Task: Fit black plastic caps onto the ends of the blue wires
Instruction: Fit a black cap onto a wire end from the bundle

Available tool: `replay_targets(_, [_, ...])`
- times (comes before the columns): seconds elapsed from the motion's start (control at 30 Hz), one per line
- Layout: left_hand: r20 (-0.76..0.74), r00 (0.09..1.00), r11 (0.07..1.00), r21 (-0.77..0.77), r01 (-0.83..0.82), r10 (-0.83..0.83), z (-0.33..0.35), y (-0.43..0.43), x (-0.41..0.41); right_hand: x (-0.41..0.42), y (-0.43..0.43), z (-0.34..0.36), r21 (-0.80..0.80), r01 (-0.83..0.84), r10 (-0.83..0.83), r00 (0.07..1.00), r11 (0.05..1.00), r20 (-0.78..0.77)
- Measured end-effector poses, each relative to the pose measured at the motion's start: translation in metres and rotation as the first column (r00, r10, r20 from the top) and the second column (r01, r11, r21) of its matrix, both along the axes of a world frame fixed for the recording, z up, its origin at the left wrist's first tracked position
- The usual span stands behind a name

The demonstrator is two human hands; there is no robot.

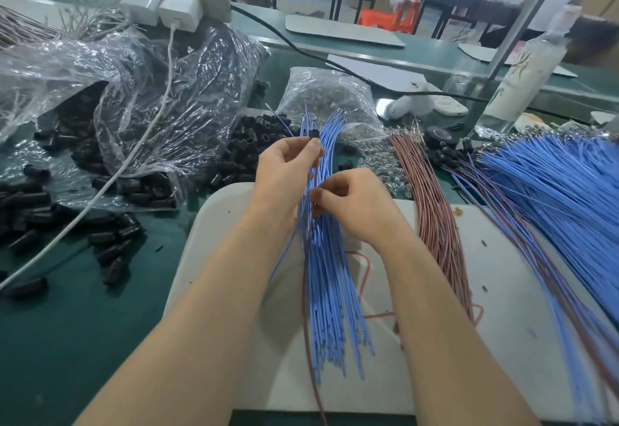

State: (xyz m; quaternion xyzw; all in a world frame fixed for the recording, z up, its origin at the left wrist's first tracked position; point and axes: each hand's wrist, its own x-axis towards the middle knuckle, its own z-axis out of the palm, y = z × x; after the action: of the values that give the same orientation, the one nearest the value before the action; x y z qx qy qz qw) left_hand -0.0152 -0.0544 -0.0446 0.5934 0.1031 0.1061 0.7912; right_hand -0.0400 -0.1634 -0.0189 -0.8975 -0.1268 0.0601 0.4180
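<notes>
Above the near white board (435,375), the left hand (288,164) pinches a black cap (315,133) between thumb and curled fingers at the far tips of the blue wires (325,291). The right hand (355,201) pinches the wires just nearer. Loose black caps (100,191) lie left.

A: How much of the black cap (314,133) shows?
B: Only its top; the left hand (288,166) pinches it and covers the rest.
A: And the right hand (351,206)?
B: Its curled fingers hide which of the blue wires (326,291) it pinches.
A: The wire heap (552,191) to the right?
B: Blurred, and cut by the right edge. The plastic bag (50,67) runs off the left edge too.
</notes>
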Motion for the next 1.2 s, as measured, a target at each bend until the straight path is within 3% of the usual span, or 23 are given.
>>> replay_targets(0.57, [0.014,0.998,0.981,-0.183,-0.059,0.063,0.000,0.007,0.003,0.005,0.006,-0.013,-0.066,-0.061,0.060,0.998,0.996,-0.029])
replay_targets(0.8, [0.050,0.997,0.995,-0.093,-0.045,0.050,0.001,0.004,0.000,0.005,0.008,-0.016,-0.057,-0.115,0.117,0.993,0.992,0.026])
replay_targets(0.9, [0.125,0.991,0.995,0.076,-0.058,0.048,0.000,0.006,0.000,0.012,0.001,-0.018,-0.030,0.076,-0.069,0.979,0.997,0.192])
replay_targets(1.03, [0.170,0.985,0.946,0.311,-0.093,0.041,-0.003,0.003,-0.002,0.027,-0.022,-0.025,-0.026,0.414,-0.380,0.859,0.910,0.344])
replay_targets(1.2, [0.169,0.986,0.917,0.392,-0.067,0.000,-0.002,-0.001,-0.001,0.035,-0.031,-0.035,-0.092,0.511,-0.455,0.822,0.854,0.343])
